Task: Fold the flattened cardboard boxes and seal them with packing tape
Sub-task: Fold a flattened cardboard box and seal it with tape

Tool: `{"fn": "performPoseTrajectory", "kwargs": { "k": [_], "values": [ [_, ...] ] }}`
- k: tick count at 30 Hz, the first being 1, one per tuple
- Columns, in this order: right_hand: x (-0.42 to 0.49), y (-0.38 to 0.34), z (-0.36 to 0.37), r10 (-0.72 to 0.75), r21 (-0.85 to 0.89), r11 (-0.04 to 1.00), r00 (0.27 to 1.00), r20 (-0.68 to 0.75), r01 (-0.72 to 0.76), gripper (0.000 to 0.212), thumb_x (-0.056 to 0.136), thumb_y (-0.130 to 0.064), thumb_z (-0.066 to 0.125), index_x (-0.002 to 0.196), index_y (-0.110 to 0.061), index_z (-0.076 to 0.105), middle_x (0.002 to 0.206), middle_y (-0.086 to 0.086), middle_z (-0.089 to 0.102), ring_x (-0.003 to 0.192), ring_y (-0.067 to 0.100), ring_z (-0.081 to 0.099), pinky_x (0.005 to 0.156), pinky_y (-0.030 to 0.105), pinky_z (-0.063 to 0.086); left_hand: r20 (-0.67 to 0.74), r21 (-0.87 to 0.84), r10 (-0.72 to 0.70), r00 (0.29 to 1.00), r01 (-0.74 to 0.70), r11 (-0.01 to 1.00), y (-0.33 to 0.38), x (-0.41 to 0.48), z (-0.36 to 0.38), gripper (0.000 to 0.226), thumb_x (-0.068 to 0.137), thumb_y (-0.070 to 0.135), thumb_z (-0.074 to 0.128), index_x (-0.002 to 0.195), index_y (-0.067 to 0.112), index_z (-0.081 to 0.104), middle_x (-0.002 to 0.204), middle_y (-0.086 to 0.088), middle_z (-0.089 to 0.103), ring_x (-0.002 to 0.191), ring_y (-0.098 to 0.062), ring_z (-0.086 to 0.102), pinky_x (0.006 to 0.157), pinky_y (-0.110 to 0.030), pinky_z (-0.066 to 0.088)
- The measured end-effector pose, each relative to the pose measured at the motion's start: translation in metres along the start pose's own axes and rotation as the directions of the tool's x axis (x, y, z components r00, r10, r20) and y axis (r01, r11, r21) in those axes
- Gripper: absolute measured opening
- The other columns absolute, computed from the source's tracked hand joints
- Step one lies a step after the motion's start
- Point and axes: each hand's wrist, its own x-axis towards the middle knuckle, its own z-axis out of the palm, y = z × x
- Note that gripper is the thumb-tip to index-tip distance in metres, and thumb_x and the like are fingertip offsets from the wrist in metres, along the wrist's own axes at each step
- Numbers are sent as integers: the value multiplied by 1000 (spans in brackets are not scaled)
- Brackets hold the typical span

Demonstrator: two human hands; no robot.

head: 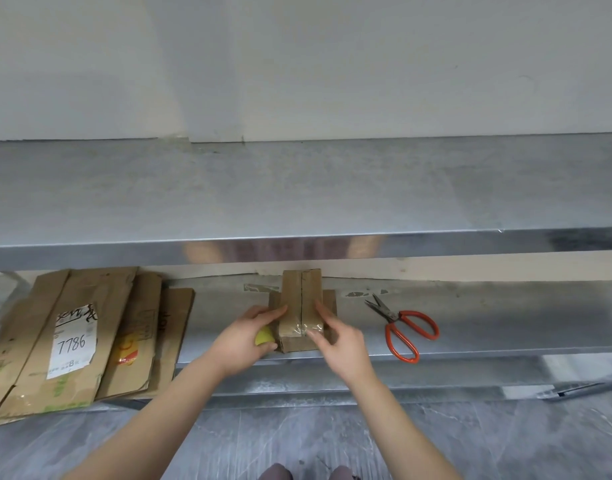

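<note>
A small cardboard box [309, 296] stands on the lower metal shelf [488, 327], about in the middle, under the wide metal surface [297, 188] that fills the far part of the view. Its two top flaps are closed and they meet in a dark seam that runs from near to far. A piece of clear tape [313, 330] lies over the near end of the box, across this seam. The left hand [244, 336] is at the left side of the box; its fingers are curled around a yellow-green object [264, 337], and its fingertips touch the left wall of the box. The right hand [342, 337] is at the near right corner of the box, with the thumb along the top and the other fingers on the clear tape; these fingers are blurred, so I cannot tell if they press flat or pinch. On the left of the shelf lies a pile of flattened cardboard boxes [131, 327], and the top one carries a white label [72, 341] with the number 7786. On the right of the box, well apart from it, lie scissors [403, 329] with red handles, their blades pointing far and left.
</note>
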Motion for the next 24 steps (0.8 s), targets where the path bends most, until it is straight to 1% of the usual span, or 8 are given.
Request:
{"fn": "performPoseTrajectory", "kwargs": {
  "k": [3,6,8,11,14,18,21,24],
  "values": [
    [2,4,0,64,68,996,998,11,-65,55,86,-30,73,138,-33,54,120,-23,59,99,-26,49,91,-2,36,-51,-97,-24,998,19,995,-4,-11,-7,61,79,34,77,122,58,40,119,14,54,111,-1,51,93,-7,33],
    [6,5,3,122,124,985,992,13,-122,56,85,-31,75,137,-35,54,121,-17,62,105,-11,58,97,13,46,-51,-211,-110,993,97,973,-6,-18,-19,44,66,48,82,100,57,56,111,23,62,104,4,57,92,-14,43],
    [6,5,8,139,160,977,990,2,-137,56,84,-28,75,136,-35,54,126,-11,63,116,2,58,102,21,46,2,-280,-135,991,130,951,-8,-20,-27,42,55,67,78,93,58,64,108,27,63,98,10,58,83,-9,45],
    [5,9,11,141,196,971,990,1,-138,56,84,-28,75,135,-37,54,131,-9,61,122,6,57,106,30,45,70,-265,-119,990,134,955,-9,-20,-32,33,65,58,78,95,55,64,104,31,59,93,11,57,76,-4,42],
    [6,12,14,144,200,970,990,-4,-141,56,84,-29,75,134,-42,54,130,-13,61,121,5,57,105,35,47,-2,-143,-94,996,93,985,-15,-15,-29,30,77,42,77,103,46,63,104,27,59,97,5,56,79,-1,36],
    [9,14,16,161,218,964,987,-5,-156,55,83,-26,76,125,-53,54,120,-23,62,119,4,58,105,37,48,-13,59,-67,998,67,996,-24,-3,-22,36,82,42,72,115,30,66,116,11,63,108,-9,56,89,-21,42],
    [9,15,14,160,165,973,987,0,-158,53,82,-29,76,119,-60,53,102,-35,62,114,-1,60,104,34,48,-1,74,-61,998,61,995,-25,0,-23,39,82,41,71,118,29,63,117,12,62,108,-10,55,89,-23,43],
    [4,7,7,98,51,994,995,-1,-98,51,86,-36,72,127,-57,48,115,-33,58,116,-2,57,103,21,45,14,19,-42,999,42,999,-25,-4,-26,38,78,42,75,109,28,59,107,14,62,98,-7,56,81,-23,44]
  ]
}}
